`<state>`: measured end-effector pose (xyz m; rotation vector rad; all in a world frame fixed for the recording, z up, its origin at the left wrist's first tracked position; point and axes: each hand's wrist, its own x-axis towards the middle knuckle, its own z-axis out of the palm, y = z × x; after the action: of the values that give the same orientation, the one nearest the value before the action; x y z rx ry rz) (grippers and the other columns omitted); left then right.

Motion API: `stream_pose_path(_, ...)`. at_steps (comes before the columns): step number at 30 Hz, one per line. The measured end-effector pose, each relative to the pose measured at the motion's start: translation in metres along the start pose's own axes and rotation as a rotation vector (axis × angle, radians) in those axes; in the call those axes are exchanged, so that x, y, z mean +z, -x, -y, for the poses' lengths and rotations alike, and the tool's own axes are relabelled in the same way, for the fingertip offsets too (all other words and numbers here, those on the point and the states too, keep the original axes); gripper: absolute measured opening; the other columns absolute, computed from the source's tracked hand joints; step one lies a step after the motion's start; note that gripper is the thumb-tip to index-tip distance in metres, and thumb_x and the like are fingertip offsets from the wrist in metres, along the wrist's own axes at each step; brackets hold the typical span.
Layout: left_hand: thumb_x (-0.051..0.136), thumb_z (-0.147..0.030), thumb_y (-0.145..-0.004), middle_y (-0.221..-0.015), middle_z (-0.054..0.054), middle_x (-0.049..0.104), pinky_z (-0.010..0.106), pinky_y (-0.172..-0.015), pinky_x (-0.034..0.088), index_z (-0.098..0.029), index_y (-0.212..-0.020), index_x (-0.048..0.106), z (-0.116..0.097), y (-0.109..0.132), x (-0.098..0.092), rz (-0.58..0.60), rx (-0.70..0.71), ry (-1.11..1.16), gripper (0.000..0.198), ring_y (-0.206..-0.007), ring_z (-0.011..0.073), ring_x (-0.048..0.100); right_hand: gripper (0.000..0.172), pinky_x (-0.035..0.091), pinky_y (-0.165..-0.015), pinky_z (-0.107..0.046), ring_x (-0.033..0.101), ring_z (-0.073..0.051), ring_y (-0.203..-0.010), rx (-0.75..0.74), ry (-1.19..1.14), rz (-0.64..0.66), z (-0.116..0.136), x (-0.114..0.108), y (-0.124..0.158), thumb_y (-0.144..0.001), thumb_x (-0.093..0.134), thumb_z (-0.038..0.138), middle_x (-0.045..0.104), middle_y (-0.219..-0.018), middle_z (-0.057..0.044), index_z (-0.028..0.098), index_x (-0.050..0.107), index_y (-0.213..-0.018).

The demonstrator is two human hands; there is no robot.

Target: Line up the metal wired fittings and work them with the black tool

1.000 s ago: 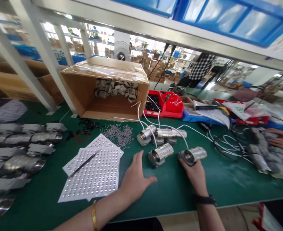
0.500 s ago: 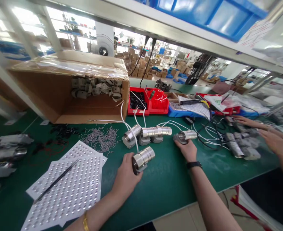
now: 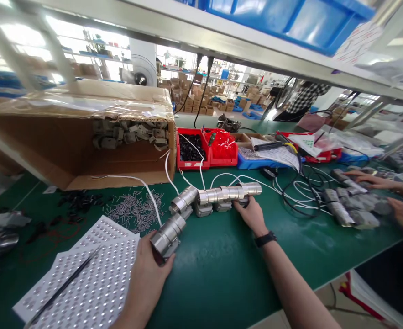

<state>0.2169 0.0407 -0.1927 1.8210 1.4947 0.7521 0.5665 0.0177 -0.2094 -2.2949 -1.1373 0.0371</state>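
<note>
The left hand (image 3: 148, 272) grips a silver cylindrical housing (image 3: 168, 235) low at its grey base, thumb and fingers around it, just in front of an angled housing (image 3: 185, 199). The right hand (image 3: 253, 218) has its fingers narrowed about the grey base of the housing at the row's right end (image 3: 251, 188); how firmly, I cannot tell. The step looks like lining up wired housings on the green bench (image 3: 215, 274); the next move seems to call for turning the left one into line without tugging its white cable (image 3: 149, 194).

Left hand (image 3: 149, 269) holding a metal cylinder (image 3: 168, 233), right hand (image 3: 253, 217) holding another cylinder (image 3: 251, 188), green tabletop (image 3: 218, 274) beneath
</note>
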Motion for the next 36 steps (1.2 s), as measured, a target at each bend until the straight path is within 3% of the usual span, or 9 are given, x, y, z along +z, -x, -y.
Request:
stream_pose_path(3,0.050,-0.046,-0.076,-0.116,0.015,0.046,0.045,-0.081,0.050,-0.009,-0.130,0.031,0.000,-0.004,-0.008,-0.070,0.043,-0.087,0.067,-0.101,0.0312,0.052,0.051,0.049,-0.071,-0.036,0.060,-0.026,-0.084,-0.048,-0.043,-0.043,-0.014,-0.021,0.007,-0.078,0.054,0.053,0.062,-0.096,-0.012,0.014,0.052,-0.110)
stream_pose_path(5,0.046,-0.048,-0.081,-0.125,0.019,0.040,0.047,-0.085,0.048,-0.008,-0.137,0.021,-0.009,-0.004,-0.020,-0.200,0.167,-0.248,0.073,-0.107,0.0332,0.048,0.060,0.045,-0.083,-0.044,0.055,-0.030,-0.096,-0.077,-0.011,-0.178,-0.019,-0.039,0.009,-0.078,0.054,0.057,0.056,-0.106,-0.017,0.011,0.047,-0.117)
stream_pose_path(7,0.042,-0.048,-0.086,-0.129,0.021,0.036,0.051,-0.091,0.043,-0.007,-0.138,0.019,-0.029,-0.010,-0.034,-0.292,0.340,-0.468,0.071,-0.112,0.0365,0.043,0.066,0.036,-0.093,-0.050,0.045,-0.034,-0.109,-0.234,0.095,-0.271,-0.015,-0.058,0.006,-0.078,0.055,0.058,0.048,-0.118,-0.019,0.011,0.042,-0.123)
stream_pose_path(11,0.033,-0.046,-0.090,-0.119,0.022,0.044,0.050,-0.078,0.046,-0.003,-0.134,0.029,-0.082,-0.039,-0.038,-0.100,0.531,-0.821,0.062,-0.097,0.0374,0.049,0.078,0.031,-0.096,-0.052,0.035,-0.037,-0.117,-0.682,0.399,-0.055,0.013,-0.081,-0.020,-0.076,0.057,0.061,0.038,-0.130,-0.021,0.015,0.033,-0.134)
stream_pose_path(16,0.034,-0.041,-0.094,-0.095,0.013,0.052,0.035,-0.056,0.050,-0.006,-0.129,0.037,-0.122,-0.070,-0.008,0.157,0.428,-0.965,0.050,-0.075,0.0268,0.057,0.076,0.042,-0.084,-0.039,0.050,-0.027,-0.092,-0.936,0.450,0.239,0.033,-0.080,-0.065,-0.070,0.053,0.072,0.055,-0.105,-0.012,0.016,0.047,-0.122)
stream_pose_path(21,0.043,-0.032,-0.093,-0.092,0.009,0.054,0.032,-0.058,0.051,-0.010,-0.117,0.047,-0.116,-0.082,-0.006,0.300,0.450,-0.947,0.033,-0.075,0.0225,0.059,0.072,0.044,-0.076,-0.037,0.051,-0.025,-0.085,-1.082,0.378,0.391,0.030,-0.073,-0.085,-0.075,0.044,0.073,0.056,-0.101,-0.013,0.011,0.052,-0.111)
stream_pose_path(25,0.057,-0.034,-0.087,-0.102,0.010,0.056,0.034,-0.068,0.053,-0.015,-0.126,0.044,-0.108,-0.086,-0.014,0.415,0.476,-0.927,0.045,-0.086,0.0237,0.058,0.076,0.044,-0.068,-0.034,0.054,-0.024,-0.080,-1.088,0.347,0.473,0.033,-0.071,-0.089,-0.076,0.040,0.074,0.057,-0.097,-0.012,0.012,0.046,-0.119)
stream_pose_path(30,0.062,-0.047,-0.081,-0.100,0.011,0.055,0.034,-0.062,0.050,-0.018,-0.141,0.025,-0.112,-0.088,-0.011,0.370,0.413,-0.939,0.076,-0.077,0.0253,0.059,0.074,0.038,-0.058,-0.030,0.055,-0.022,-0.075,-1.166,0.396,0.531,0.053,-0.065,-0.087,-0.080,0.034,0.072,0.057,-0.095,-0.010,0.014,0.041,-0.126)
stream_pose_path(36,0.057,-0.040,-0.085,-0.091,0.005,0.057,0.030,-0.057,0.045,-0.028,-0.142,0.021,-0.112,-0.102,-0.010,0.418,0.511,-0.854,0.068,-0.068,0.0215,0.058,0.058,0.026,-0.048,-0.027,0.053,-0.017,-0.065,-1.221,0.468,0.503,0.064,-0.060,-0.088,-0.088,0.034,0.062,0.055,-0.088,-0.006,0.020,0.041,-0.127)
